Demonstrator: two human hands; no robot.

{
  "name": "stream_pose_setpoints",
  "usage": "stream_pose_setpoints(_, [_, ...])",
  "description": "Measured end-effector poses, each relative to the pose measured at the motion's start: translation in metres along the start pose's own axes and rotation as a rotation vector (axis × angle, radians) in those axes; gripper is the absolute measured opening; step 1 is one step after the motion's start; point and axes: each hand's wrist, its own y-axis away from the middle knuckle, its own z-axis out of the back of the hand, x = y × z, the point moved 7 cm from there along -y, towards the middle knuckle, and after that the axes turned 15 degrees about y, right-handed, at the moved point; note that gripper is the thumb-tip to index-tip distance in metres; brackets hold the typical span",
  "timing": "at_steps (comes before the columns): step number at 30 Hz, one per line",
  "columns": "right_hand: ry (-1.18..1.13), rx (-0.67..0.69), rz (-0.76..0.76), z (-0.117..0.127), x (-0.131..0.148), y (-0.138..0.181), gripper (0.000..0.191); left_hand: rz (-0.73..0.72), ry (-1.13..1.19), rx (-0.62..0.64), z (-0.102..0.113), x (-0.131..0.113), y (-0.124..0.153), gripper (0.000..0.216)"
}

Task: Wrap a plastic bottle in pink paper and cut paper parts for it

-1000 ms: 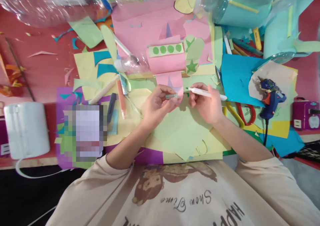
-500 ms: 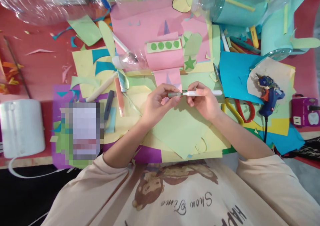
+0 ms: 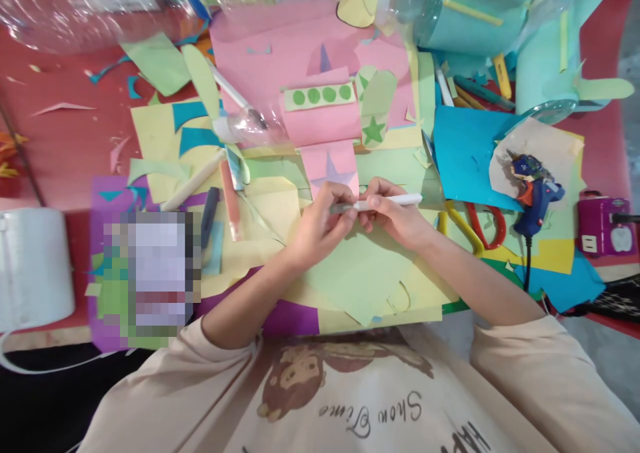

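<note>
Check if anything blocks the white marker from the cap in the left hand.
Nothing visible does: the right hand holds the white marker directly, its end at the cap held in the left hand.

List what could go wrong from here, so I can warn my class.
1. The left hand holds a small cap against the end of the white marker in the right hand; a slip could ink either hand or the pink strip just beyond.
2. The glue gun has a cord running near the right sleeve, which might snag it.
</note>
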Motion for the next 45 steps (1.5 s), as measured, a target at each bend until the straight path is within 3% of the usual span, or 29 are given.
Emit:
stream_pose_setpoints(6, [0.043, 0.046, -0.006, -0.002, -0.001, -0.001, 0.033, 0.014, 0.007, -0.007, 0.003, -0.001, -0.003, 0.013])
stream_pose_setpoints(13, [0.089, -0.211, 0.057, 0.019, 0.016, 0.002, 0.027, 0.144, 0.175, -0.154, 0.02, 0.011, -0.002, 0.022])
stream_pose_setpoints(22, [0.169, -0.175, 0.033, 0.017, 0.009, 0.003, 0.023, 0.331, 0.221, -0.193, 0.022, 0.014, -0.001, 0.026])
stream_pose_setpoints(31, [0.149, -0.197, 0.006, 0.019, 0.007, 0.003, 0.027, 0.277, 0.253, -0.102, 0.019, 0.01, -0.004, 0.015])
stream_pose_setpoints(45, [0.214, -0.243, 0.016, 0.015, 0.012, 0.005, 0.03, 0.28, 0.234, -0.182, 0.02, 0.016, 0.001, 0.019])
